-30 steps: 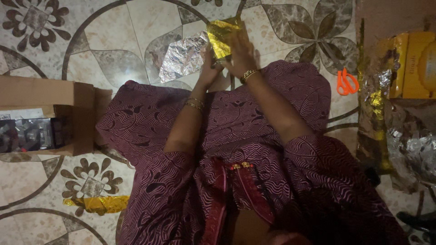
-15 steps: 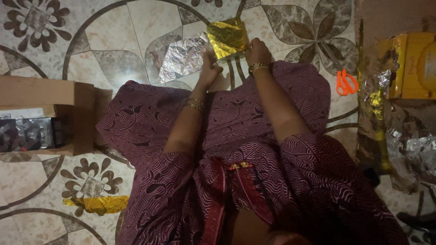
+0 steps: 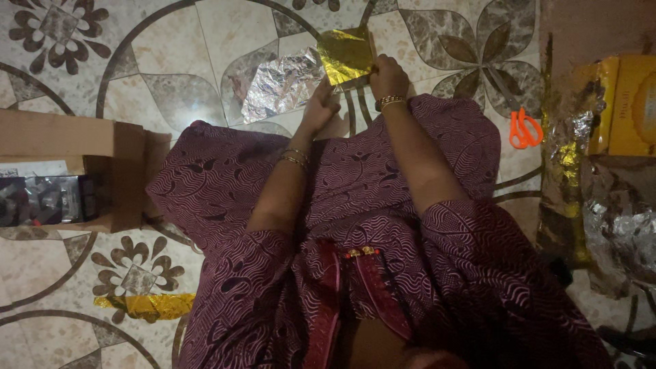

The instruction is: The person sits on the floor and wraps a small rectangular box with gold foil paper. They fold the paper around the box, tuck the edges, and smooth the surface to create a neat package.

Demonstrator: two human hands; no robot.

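Both hands work a gold foil sheet (image 3: 345, 53) flat on the patterned floor (image 3: 171, 41).

Left hand (image 3: 320, 106) rests half curled at the sheet's near corner beside a crumpled silver foil (image 3: 281, 83); right hand (image 3: 387, 74) is closed, pinching its right edge. Thin, light and crinkly, it looks likely to tear or crease, so edges and corners seem the safest grip. Orange scissors (image 3: 525, 128) lie well apart.

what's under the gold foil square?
The gold foil square lies over the right end of a crinkled silver foil sheet on the tiled floor. Left hand and right hand touch its near edge. Anything wrapped beneath is covered.
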